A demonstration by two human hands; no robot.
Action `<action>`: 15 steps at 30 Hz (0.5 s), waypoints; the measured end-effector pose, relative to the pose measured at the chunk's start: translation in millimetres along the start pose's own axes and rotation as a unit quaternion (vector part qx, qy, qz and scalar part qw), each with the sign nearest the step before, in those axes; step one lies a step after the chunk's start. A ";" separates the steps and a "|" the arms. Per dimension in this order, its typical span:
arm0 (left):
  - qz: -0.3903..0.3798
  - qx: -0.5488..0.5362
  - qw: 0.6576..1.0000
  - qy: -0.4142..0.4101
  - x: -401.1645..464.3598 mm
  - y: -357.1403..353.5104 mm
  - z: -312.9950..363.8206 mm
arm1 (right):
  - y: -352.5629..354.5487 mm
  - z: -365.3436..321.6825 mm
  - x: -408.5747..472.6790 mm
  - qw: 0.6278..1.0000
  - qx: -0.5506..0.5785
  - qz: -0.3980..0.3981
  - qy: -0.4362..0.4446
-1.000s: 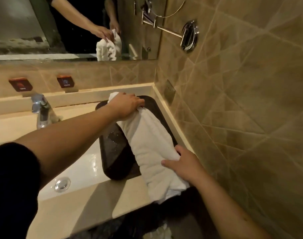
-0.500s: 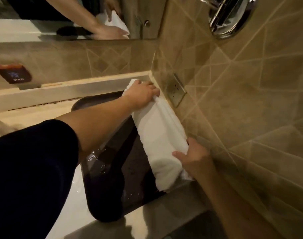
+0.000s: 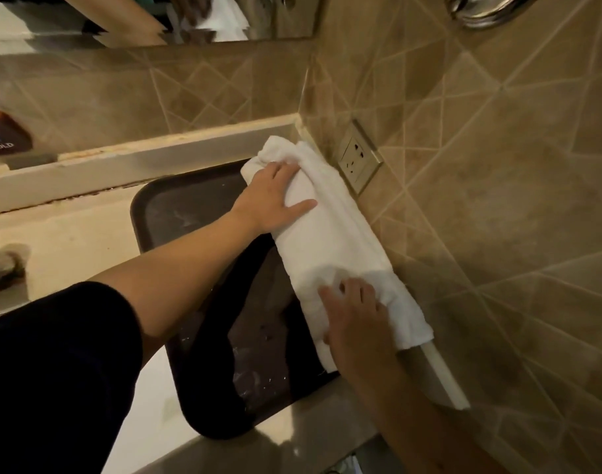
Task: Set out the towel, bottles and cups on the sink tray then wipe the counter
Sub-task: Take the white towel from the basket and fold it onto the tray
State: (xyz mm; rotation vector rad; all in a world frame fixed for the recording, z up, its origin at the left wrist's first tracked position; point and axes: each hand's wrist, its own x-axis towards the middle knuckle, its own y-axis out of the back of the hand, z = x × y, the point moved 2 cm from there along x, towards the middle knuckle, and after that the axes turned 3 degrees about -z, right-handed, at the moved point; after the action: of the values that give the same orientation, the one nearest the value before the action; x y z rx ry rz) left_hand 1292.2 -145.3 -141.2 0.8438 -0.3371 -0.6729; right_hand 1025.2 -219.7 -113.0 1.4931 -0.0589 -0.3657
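Observation:
A long folded white towel lies along the right side of the dark, wet tray, pressed against the tiled side wall. My left hand lies palm-down on the towel's far end, its fingertips tucked into a fold. My right hand presses on the near end, with the cloth bunched under its fingers. The towel's near corner hangs past the tray's edge onto the counter strip. No bottles or cups are in view.
A wall socket sits just right of the towel's far end. The beige counter runs left of the tray, with a blurred tap and a COLD label at the far left. A mirror hangs above.
Both hands have shifted the towel right, from across the tray's middle to along the side wall. My left hand went from gripping the far end to lying flatter. The camera has moved closer.

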 end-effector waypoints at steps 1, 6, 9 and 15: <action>-0.011 0.001 1.000 -0.002 1.7 -0.2 -1.8 | -2.2 1.6 1.5 1.000 0.001 0.000 0.002; -0.062 -0.005 0.998 0.008 9.0 3.0 -5.8 | -14.0 6.7 10.0 1.000 0.008 0.014 -0.001; -0.098 -0.015 0.995 0.020 3.1 6.0 -5.6 | -16.0 7.6 13.0 1.000 0.013 0.000 0.000; -0.104 0.042 0.993 0.032 -37.1 16.5 13.1 | -1.3 13.3 6.2 0.997 0.072 -0.027 0.023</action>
State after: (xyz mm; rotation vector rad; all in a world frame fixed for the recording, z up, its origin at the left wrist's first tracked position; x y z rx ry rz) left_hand 1264.4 -120.2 -120.7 0.9879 -0.2231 -0.8270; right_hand 1027.4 -234.2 -114.3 1.6472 -0.0078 -0.3767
